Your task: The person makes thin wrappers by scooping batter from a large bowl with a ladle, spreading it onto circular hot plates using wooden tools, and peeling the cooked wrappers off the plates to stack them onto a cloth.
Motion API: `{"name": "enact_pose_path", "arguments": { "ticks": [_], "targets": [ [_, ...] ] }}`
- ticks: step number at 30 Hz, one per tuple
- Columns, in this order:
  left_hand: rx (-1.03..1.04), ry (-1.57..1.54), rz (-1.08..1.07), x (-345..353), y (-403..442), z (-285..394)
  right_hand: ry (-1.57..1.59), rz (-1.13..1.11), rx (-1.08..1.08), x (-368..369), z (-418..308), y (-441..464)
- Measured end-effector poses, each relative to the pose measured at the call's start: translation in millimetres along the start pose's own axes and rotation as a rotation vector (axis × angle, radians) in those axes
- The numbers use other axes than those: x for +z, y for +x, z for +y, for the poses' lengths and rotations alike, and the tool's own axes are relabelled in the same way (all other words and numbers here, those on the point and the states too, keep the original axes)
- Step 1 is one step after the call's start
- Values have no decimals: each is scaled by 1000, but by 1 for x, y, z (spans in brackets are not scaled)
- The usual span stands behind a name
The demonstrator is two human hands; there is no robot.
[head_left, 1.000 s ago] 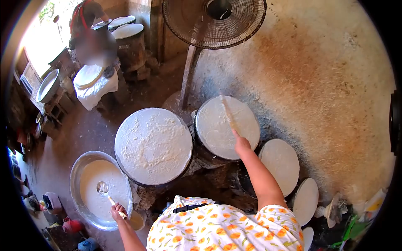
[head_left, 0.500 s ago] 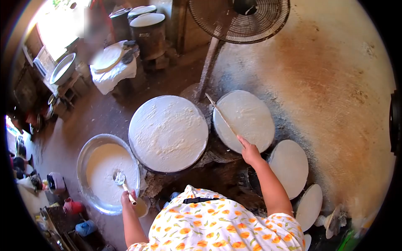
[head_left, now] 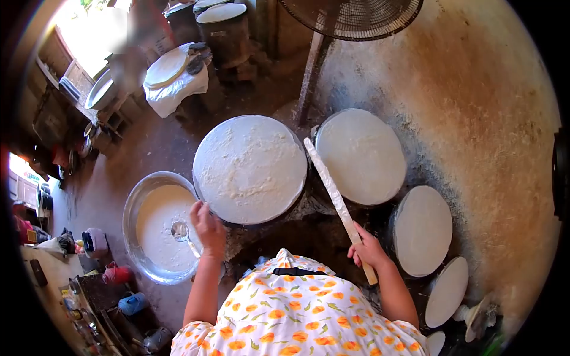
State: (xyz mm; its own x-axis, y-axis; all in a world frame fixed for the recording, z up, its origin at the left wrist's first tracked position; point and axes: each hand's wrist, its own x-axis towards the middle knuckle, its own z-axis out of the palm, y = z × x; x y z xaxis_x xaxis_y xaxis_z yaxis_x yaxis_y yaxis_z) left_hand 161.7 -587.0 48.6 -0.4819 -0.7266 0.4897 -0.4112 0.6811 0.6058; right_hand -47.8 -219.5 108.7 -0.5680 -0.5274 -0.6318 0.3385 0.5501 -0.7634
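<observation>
My right hand is closed round the lower part of a long flat wooden stick, whose upper length is coated white. The stick slants up to the left, its tip beside the right round white surface. My left hand is raised with fingers apart and nothing in them, between the metal basin and the large round white surface. White liquid fills much of the basin. A ladle rests in it, its handle pointing toward my left wrist.
Several pale discs, one here, stand along the right wall. A fan on a post is ahead. A cloth-covered stand bears flat white rounds at the back left, near dark drums. Pots and a blue jug lie lower left.
My left hand has let go of the ladle and risen to the right. My right hand has drawn the stick off the right round surface, back toward my body.
</observation>
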Motion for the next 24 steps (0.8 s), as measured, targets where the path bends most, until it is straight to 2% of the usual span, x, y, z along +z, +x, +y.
{"name": "enact_pose_path", "arguments": {
  "ticks": [2, 4, 7, 14, 18, 20, 24],
  "targets": [
    [73, -63, -49, 17, 0, 30, 45, -37, 101, -11, 15, -21],
    [151, -46, -249, 30, -1, 54, 39, -57, 126, -20, 27, -43],
    [214, -6, -339, 51, -8, 67, 40, -102, 217, -30, 50, -69],
    [208, 143, -553, 62, -17, 84, 178, -272, 269, -25, 80, -84],
    [247, 219, -587, 61, -20, 90, 168, -327, 309, -16, 66, -72],
    [257, 241, -528, 67, -21, 86, 187, -394, 287, -14, 65, -64],
    [219, 255, -522, 73, -14, 78, 160, -395, 247, -22, 71, -68]
  ]
}}
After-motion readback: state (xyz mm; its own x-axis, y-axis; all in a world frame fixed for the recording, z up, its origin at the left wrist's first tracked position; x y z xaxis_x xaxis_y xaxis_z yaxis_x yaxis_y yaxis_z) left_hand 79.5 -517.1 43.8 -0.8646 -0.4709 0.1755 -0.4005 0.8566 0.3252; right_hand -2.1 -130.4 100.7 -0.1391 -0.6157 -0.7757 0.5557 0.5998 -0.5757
